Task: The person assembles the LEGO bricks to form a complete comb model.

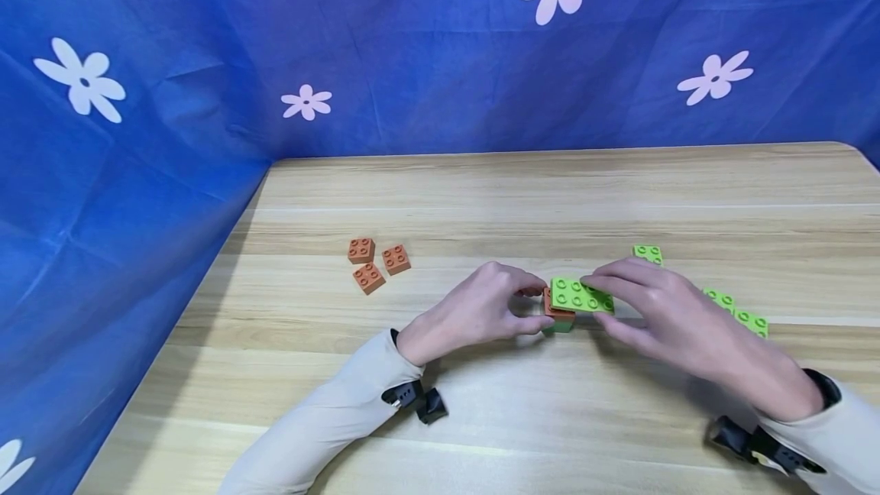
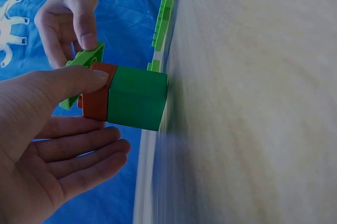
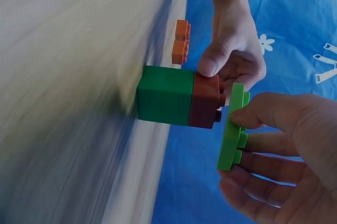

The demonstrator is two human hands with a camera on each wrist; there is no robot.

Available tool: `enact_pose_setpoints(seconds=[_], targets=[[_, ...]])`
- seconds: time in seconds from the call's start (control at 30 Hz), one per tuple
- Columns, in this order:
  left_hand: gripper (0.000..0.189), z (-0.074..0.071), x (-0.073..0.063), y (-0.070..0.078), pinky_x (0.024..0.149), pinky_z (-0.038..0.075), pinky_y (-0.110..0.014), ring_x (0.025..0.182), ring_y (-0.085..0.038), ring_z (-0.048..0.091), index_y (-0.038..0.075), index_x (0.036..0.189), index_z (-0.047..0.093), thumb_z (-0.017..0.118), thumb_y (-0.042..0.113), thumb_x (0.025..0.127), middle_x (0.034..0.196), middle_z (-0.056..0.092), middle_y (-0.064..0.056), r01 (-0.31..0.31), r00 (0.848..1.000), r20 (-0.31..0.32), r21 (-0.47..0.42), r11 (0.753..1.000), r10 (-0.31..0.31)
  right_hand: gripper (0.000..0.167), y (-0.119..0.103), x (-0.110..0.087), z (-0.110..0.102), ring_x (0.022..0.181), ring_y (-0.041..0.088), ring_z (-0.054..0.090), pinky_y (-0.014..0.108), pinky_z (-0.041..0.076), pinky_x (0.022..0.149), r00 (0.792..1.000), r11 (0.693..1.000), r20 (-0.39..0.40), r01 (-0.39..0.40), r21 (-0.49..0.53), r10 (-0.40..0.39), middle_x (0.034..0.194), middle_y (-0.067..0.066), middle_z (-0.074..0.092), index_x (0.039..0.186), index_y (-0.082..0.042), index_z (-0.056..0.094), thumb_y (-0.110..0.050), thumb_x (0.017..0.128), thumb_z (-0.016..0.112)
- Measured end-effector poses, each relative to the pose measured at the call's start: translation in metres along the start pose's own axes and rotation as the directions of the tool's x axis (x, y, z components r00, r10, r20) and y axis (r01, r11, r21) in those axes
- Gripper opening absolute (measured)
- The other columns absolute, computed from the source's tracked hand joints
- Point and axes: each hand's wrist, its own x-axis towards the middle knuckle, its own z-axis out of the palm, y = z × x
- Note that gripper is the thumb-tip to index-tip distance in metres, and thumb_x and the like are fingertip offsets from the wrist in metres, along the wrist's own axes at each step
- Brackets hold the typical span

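A dark green block point(image 3: 166, 96) stands on the table with a brown brick point(image 3: 205, 101) stacked on top. My left hand point(image 1: 481, 308) pinches the brown brick between thumb and fingers, steadying the stack. Between the thumb and fingers of my right hand point(image 1: 670, 315) is a flat light green brick point(image 1: 580, 296) with two rows of studs. In the right wrist view this light green brick is tilted, close over the studs of the brown brick, its own studs facing away from the stack.
Several orange-brown bricks point(image 1: 367, 278) lie grouped at the table's left. Light green bricks point(image 1: 648, 253) lie behind and beside my right hand, some partly hidden by it. A blue cloth point(image 1: 440, 52) with white flowers hangs behind the wooden table point(image 1: 440, 197).
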Motion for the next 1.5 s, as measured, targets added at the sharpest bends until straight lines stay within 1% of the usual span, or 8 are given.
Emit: enact_pose_setpoints(seconds=[0.2, 0.47, 0.7, 0.83, 1.0, 1.17, 1.33, 1.5], targets=[[0.033, 0.0, 0.0, 0.0, 0.076, 0.054, -0.017, 0.084, -0.01, 0.068, 0.002, 0.107, 0.071, 0.078, 0.023, 0.082, 0.098, 0.073, -0.007, 0.015, 1.0, 0.01, 0.008, 1.0, -0.015, 0.042, -0.001, 0.001, 0.002, 0.09, 0.024, 0.066, 0.038, 0.059, 0.073, 1.0, 1.0, 0.004, 0.008, 0.01, -0.008, 0.102, 0.011, 0.068, 0.106, 0.001, 0.07, -0.036, 0.096, 0.054], [0.033, -0.001, 0.0, 0.001, 0.078, 0.054, -0.017, 0.087, -0.01, 0.068, 0.003, 0.107, 0.071, 0.078, 0.023, 0.082, 0.099, 0.073, -0.006, 0.017, 1.0, 0.013, 0.008, 1.0, -0.017, 0.045, -0.001, 0.001, 0.005, 0.092, 0.024, 0.065, 0.038, 0.059, 0.074, 1.0, 1.0, 0.003, 0.016, 0.02, -0.016, 0.101, 0.01, 0.068, 0.105, 0.001, 0.07, -0.038, 0.098, 0.049], [0.034, -0.002, 0.0, 0.0, 0.078, 0.054, -0.017, 0.087, -0.012, 0.068, 0.002, 0.107, 0.071, 0.078, 0.024, 0.082, 0.1, 0.073, -0.007, 0.003, 1.0, 0.013, 0.004, 1.0, -0.003, 0.05, -0.001, -0.001, 0.006, 0.091, 0.024, 0.065, 0.039, 0.059, 0.072, 1.0, 1.0, 0.01, 0.013, 0.014, -0.013, 0.101, 0.009, 0.067, 0.105, 0.0, 0.07, -0.042, 0.1, 0.044], [0.034, -0.006, 0.001, 0.0, 0.081, 0.053, -0.016, 0.09, -0.014, 0.068, 0.003, 0.108, 0.071, 0.079, 0.024, 0.082, 0.101, 0.073, -0.007, 0.002, 1.0, 0.007, -0.005, 1.0, -0.002, 0.046, -0.001, -0.001, 0.006, 0.092, 0.025, 0.065, 0.039, 0.059, 0.073, 1.0, 1.0, 0.014, 0.021, 0.009, -0.021, 0.102, 0.01, 0.068, 0.107, 0.0, 0.07, -0.039, 0.099, 0.047], [0.033, -0.012, 0.001, 0.004, 0.082, 0.053, -0.018, 0.09, -0.016, 0.068, 0.005, 0.108, 0.071, 0.079, 0.023, 0.082, 0.102, 0.072, -0.004, -0.016, 1.0, -0.016, -0.041, 0.999, 0.016, 0.041, -0.001, 0.001, 0.006, 0.094, 0.025, 0.064, 0.04, 0.059, 0.073, 0.999, 0.999, 0.026, 0.036, 0.003, -0.036, 0.103, 0.01, 0.067, 0.11, 0.0, 0.069, -0.034, 0.096, 0.051], [0.035, -0.014, 0.0, 0.005, 0.082, 0.053, -0.017, 0.091, -0.017, 0.068, 0.002, 0.111, 0.069, 0.078, 0.022, 0.083, 0.105, 0.072, -0.006, -0.046, 0.998, -0.043, -0.065, 0.997, 0.043, 0.038, -0.001, 0.004, 0.005, 0.094, 0.024, 0.063, 0.039, 0.058, 0.074, 0.998, 0.999, 0.04, 0.051, 0.006, -0.052, 0.105, 0.009, 0.066, 0.112, -0.001, 0.068, -0.03, 0.094, 0.053], [0.033, -0.014, 0.0, 0.005, 0.084, 0.052, -0.017, 0.092, -0.017, 0.069, 0.001, 0.11, 0.07, 0.077, 0.019, 0.084, 0.104, 0.072, -0.007, -0.078, 0.995, -0.062, -0.071, 0.994, 0.074, 0.036, -0.001, 0.005, 0.005, 0.094, 0.021, 0.062, 0.037, 0.058, 0.072, 0.998, 0.999, 0.045, 0.053, 0.014, -0.053, 0.104, 0.007, 0.066, 0.113, -0.001, 0.068, -0.028, 0.093, 0.055], [0.032, -0.014, 0.0, 0.006, 0.085, 0.051, -0.015, 0.096, -0.014, 0.068, 0.001, 0.11, 0.07, 0.077, 0.019, 0.084, 0.104, 0.072, -0.007, -0.093, 0.994, -0.069, -0.052, 0.994, 0.089, 0.036, -0.001, 0.005, 0.005, 0.094, 0.021, 0.061, 0.037, 0.058, 0.072, 0.998, 0.999, 0.047, 0.048, 0.018, -0.049, 0.105, 0.007, 0.065, 0.113, -0.001, 0.068, -0.027, 0.093, 0.055]])
